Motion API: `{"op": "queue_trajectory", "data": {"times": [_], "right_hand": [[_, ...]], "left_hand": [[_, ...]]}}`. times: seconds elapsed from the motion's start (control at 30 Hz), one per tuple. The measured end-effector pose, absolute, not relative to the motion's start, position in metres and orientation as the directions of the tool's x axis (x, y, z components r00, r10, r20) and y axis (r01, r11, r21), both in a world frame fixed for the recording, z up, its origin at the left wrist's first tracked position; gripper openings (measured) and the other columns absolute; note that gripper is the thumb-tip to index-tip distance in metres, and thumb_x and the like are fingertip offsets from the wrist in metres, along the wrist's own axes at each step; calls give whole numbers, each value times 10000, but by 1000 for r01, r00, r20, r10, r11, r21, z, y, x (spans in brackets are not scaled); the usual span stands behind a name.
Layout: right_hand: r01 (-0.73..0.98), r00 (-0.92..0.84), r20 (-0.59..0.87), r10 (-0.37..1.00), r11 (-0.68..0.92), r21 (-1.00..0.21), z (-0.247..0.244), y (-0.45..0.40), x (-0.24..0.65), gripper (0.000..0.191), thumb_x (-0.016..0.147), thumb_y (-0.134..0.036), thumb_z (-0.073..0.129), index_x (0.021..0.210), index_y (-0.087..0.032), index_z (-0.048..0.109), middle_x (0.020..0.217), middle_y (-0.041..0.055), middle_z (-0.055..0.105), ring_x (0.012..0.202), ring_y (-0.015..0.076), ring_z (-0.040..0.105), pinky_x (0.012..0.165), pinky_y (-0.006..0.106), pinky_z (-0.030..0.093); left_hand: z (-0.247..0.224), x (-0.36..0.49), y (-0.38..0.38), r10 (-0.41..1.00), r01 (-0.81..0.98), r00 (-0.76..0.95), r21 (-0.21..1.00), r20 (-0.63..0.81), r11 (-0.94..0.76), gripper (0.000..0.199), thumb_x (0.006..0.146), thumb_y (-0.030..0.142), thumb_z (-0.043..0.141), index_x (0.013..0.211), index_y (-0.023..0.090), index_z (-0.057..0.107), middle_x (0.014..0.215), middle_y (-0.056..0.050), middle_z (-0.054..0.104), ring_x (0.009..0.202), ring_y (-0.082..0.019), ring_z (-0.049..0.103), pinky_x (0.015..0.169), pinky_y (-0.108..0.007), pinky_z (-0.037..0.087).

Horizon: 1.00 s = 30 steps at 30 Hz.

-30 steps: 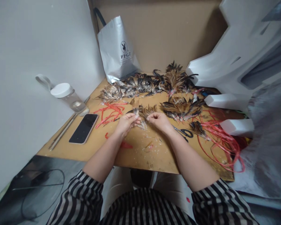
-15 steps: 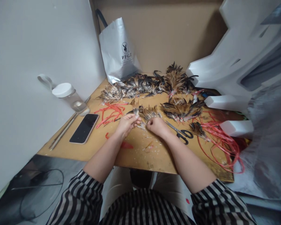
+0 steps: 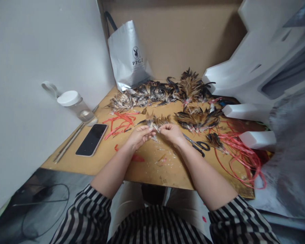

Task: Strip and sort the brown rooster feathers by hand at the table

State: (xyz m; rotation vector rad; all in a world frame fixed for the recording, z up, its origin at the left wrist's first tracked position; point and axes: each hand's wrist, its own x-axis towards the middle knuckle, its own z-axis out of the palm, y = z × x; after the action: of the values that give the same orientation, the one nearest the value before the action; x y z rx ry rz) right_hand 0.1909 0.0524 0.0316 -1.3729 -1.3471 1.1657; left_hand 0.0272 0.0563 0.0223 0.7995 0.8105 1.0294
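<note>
My left hand is closed in a pinch on a small feather bunch near the middle of the table. Close beside it on the right, my right hand is pinched at the pale quill ends of that bunch; what its fingertips grip is too small to make out. Behind both hands lie brown loose feathers. Black-handled scissors rest right of my right hand, partly behind the wrist. A larger feather bundle lies further right, and a small dark bundle sits by the red strips.
A long feather pile spans the back of the table, below a silver bag. At left are red strips, a phone, thin sticks and a lidded jar. White foam juts in from the right.
My right hand has moved slightly left and up, closer to my left hand and the bunch it holds. My left hand is almost where it was.
</note>
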Motion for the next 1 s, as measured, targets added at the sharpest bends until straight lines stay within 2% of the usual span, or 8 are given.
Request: {"op": "queue_trajectory", "data": {"times": [0.13,0.2,0.33,0.43,0.6,0.7,0.87,1.0], "right_hand": [[229,-65,-31,997,-15,-973,31,49,188,213,570,-346,626,620,-141,603,473,-50,467,412,47,308,417,200,247],[188,-85,-47,995,-30,-982,31,49,188,231,573,-363,645,627,-143,606,457,-54,451,400,44,296,402,198,230],[-52,-122,-125,985,-132,-990,33,53,192,280,586,-412,675,654,-159,575,427,-69,414,353,35,254,360,189,161],[-178,-209,-176,962,-214,-960,36,56,198,306,576,-406,704,669,-148,569,472,-60,448,344,20,244,348,173,117],[-132,-477,-264,838,-366,-921,38,53,203,298,583,-374,719,623,-119,569,463,-58,444,333,2,209,338,165,82],[-137,-589,-256,766,-408,-903,37,51,202,274,616,-351,704,670,-106,595,470,-60,435,343,-3,196,342,161,66],[-194,-662,-233,713,-463,-865,34,50,201,242,640,-289,697,763,-95,621,440,-93,346,362,-4,193,354,142,97],[-220,-632,-248,734,-477,-851,34,50,199,222,596,-261,727,696,-119,590,502,-50,488,360,-4,265,347,138,117]], "left_hand": [[20,27,60,959,-456,248,857,-137,240,132,661,159,689,762,87,643,691,-46,657,572,-50,581,506,-116,432],[22,27,60,960,-468,250,852,-126,234,111,661,154,685,740,87,647,693,-42,653,560,-38,564,514,-111,429],[27,28,57,960,-485,253,843,-121,234,77,652,133,682,705,91,644,697,-43,650,579,-43,565,540,-120,441],[29,28,55,951,-471,294,851,-98,233,102,641,145,696,709,87,649,703,-47,650,588,-49,568,551,-129,449],[27,26,54,924,-445,381,868,-40,221,137,653,189,701,726,84,653,682,-47,642,611,-64,580,572,-143,449],[26,25,53,913,-438,407,872,-24,219,142,649,201,707,710,88,644,675,-48,640,612,-75,587,580,-158,452],[28,26,53,913,-449,407,864,-28,227,154,630,194,720,683,84,626,677,-41,639,590,-66,578,568,-152,445],[25,26,55,930,-450,366,867,-37,212,173,637,201,717,728,77,639,683,-49,646,595,-70,582,563,-153,447]]}}
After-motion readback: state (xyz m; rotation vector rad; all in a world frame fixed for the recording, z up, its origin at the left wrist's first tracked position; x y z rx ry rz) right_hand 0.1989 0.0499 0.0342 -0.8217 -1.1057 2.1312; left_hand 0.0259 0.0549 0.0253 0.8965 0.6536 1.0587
